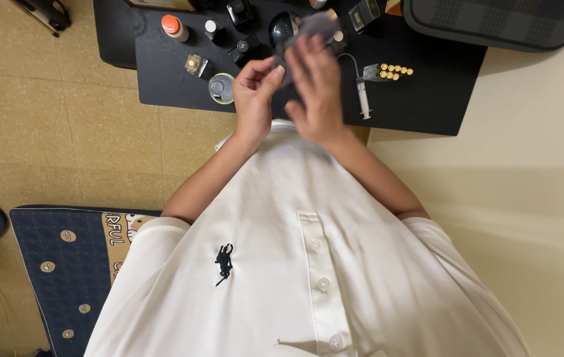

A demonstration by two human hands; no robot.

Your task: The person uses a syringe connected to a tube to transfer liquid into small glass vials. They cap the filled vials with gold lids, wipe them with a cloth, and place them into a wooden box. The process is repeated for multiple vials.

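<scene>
Head view, looking straight down over a white buttoned shirt (308, 264) to a low black surface (427, 99) on a tiled floor (50, 119).

Both hands are raised together above the near edge of the surface. The right hand (317, 89) lies open-palmed with fingers extended, pressed against a dark grey cloth (315, 26) that shows above its fingertips. The left hand (255, 92) is curled, its fingertips closed on the lower part of the same cloth. What the cloth may wrap cannot be told; it is blurred and largely hidden by the hands.

On the surface, left of the hands: a round metal-rimmed tin (221, 88) near the near edge, a small square glass bottle (196, 64) beside it, an orange-capped bottle (174, 27) towards the far left corner, and several small black-capped bottles (245, 47). Right of the hands: a plastic syringe (364, 99) lying lengthwise towards the near edge, and just beside it a cluster of small gold-coloured caps (391, 71).

A grey checked cushion (500, 20) overlaps the far right corner. A dark blue patterned mat (63, 264) lies on the floor at the person's left.
</scene>
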